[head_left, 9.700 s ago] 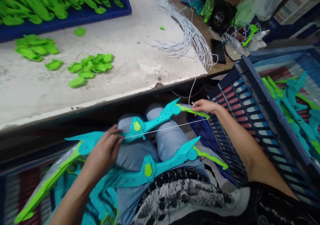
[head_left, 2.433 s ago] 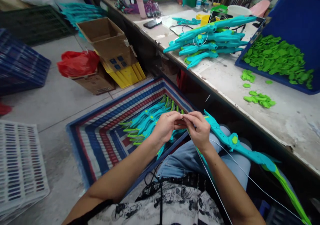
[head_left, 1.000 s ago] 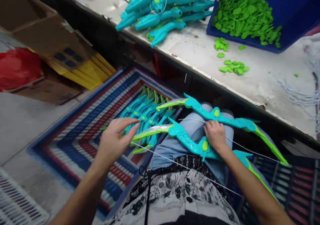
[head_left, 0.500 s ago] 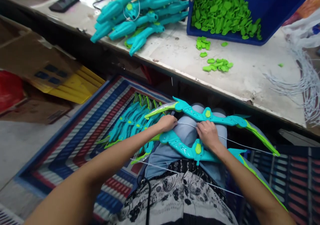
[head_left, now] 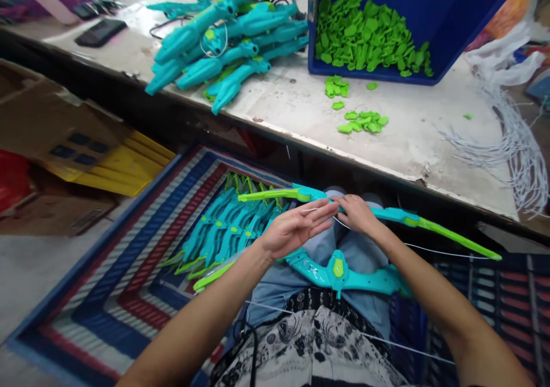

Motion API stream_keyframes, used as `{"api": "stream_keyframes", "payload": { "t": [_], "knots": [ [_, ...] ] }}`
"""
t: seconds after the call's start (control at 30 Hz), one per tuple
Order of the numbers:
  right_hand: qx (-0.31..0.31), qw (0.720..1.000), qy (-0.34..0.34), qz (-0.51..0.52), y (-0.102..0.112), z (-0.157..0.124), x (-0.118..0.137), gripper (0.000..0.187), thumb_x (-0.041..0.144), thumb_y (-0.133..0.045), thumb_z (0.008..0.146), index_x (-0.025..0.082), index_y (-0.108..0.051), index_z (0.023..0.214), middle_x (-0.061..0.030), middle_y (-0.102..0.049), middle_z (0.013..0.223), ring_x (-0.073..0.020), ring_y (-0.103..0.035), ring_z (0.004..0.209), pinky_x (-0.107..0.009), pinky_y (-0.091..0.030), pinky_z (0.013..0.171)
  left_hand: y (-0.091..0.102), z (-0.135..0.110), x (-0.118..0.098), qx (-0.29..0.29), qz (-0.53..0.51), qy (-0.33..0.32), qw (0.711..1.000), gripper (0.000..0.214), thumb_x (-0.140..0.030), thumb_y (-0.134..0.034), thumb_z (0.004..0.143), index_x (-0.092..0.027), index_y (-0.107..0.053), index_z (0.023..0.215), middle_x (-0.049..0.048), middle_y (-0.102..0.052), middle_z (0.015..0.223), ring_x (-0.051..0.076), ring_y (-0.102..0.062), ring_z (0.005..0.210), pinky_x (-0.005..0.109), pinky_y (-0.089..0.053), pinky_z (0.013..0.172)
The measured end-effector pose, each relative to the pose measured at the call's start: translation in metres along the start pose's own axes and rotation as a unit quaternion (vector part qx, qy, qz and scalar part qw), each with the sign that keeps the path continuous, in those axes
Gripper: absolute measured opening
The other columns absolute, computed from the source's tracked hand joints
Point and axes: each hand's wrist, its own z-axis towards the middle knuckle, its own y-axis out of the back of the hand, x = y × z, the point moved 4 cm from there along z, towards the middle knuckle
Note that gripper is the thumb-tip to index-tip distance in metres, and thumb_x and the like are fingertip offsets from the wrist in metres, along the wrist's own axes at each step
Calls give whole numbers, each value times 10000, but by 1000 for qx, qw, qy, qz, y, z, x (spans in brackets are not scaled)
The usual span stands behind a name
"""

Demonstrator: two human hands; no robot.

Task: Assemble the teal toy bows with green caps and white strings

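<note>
White-topped table (head_left: pixel 412 141) spans the top of my feed; blue bin (head_left: pixel 447 15) of green plastic pieces (head_left: pixel 369 35) on it. Below its edge, the upper toy bow (head_left: pixel 389 215) lies across the knees, long axis left to right, right end lower in view. Lower toy bow (head_left: pixel 361 281) lies closer to the waist. Key relation: I judge the right hand (head_left: pixel 360 215) nearer, fingers bent over the upper toy bow's middle; whether they grip bow or white string (head_left: pixel 442 252), I cannot tell. Left hand (head_left: pixel 292 229) is on the waist side, fingers straight, unclenched, pointing right; the upper toy bow lies just beyond them. Contact between both hands: unclear to me.
</note>
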Motion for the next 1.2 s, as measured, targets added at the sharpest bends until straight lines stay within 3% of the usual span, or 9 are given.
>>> {"api": "stream_keyframes", "payload": {
  "t": [0.1, 0.23, 0.3, 0.4, 0.53, 0.63, 0.77, 0.9, 1.2],
  "knots": [
    [26, 996, -10, 81, 8, -7, -10, 476, 197, -586, 830, 231, -564, 1305, -75, -682, 1150, -231, -635, 1025, -300, -471, 868, 0, 1, -3, -9, 57, 5, 998, 388, -166, -712, 734, -181, -666, 1120, 105, -634, 1260, 244, -515, 1261, 349, -446, 998],
    [17, 978, -23, 208, 13, -18, -20, 481, 127, -559, 763, 268, -643, 1216, -9, -719, 1097, -198, -680, 941, -239, -486, 799, 1, 4, -2, -52, 142, -22, 988, 328, -431, -723, 770, -125, -728, 887, 88, -721, 775, 188, -676, 751, 289, -535, 685],
    [22, 967, -41, 249, 12, -22, -23, 489, 124, -551, 730, 251, -667, 1188, -10, -729, 1064, -201, -686, 904, -242, -489, 790, 2, 6, -4, -103, 164, -76, 978, 340, -444, -764, 725, -114, -729, 798, 64, -697, 747, 148, -639, 685, 255, -525, 648],
    [39, 955, -50, 288, 7, -23, -26, 488, 163, -546, 709, 230, -680, 1174, -16, -730, 1053, -217, -679, 901, -257, -490, 790, 0, 10, -2, -142, 84, -109, 980, 353, -428, -808, 673, -123, -721, 827, 74, -710, 893, 180, -656, 846, 290, -540, 779],
    [59, 949, -61, 303, 3, -20, -31, 485, 218, -538, 692, 195, -693, 1150, -22, -743, 942, -221, -669, 810, -277, -494, 742, -11, 16, 8, -120, -55, -74, 988, 440, -365, -821, 672, -153, -660, 1022, -25, -621, 575, 130, -623, 603, 311, -550, 725],
    [57, 939, -67, 331, 2, -18, -35, 476, 252, -541, 681, 197, -702, 1126, -9, -738, 908, -213, -653, 790, -273, -495, 709, -7, 13, 8, -127, -47, -88, 987, 401, -344, -828, 661, -142, -629, 944, -42, -577, 505, 109, -568, 518, 282, -536, 668],
    [76, 923, -87, 367, -2, -20, -40, 501, 299, -533, 700, 188, -681, 1165, 3, -723, 805, -188, -629, 681, -256, -489, 603, 28, -5, -21, -241, 6, -160, 957, 411, -405, -855, 580, -149, -547, 670, -29, -586, 497, 69, -478, 426, 232, -480, 542],
    [79, 919, -85, 377, -7, -21, -41, 519, 328, -537, 709, 170, -674, 1184, -11, -724, 768, -215, -656, 744, -270, -518, 650, 58, -22, -70, -333, 109, -233, 907, 386, -395, -845, 553, -137, -588, 681, -8, -614, 509, 64, -451, 406, 211, -417, 471],
    [54, 932, -79, 350, -5, -20, -38, 498, 366, -561, 702, 154, -706, 1129, -61, -728, 1056, -274, -682, 950, -340, -530, 861, 62, 4, -120, -382, 292, -232, 845, 134, -208, -691, 711, -120, -611, 650, 5, -601, 473, 57, -402, 373, 187, -284, 399]
  ]
}}
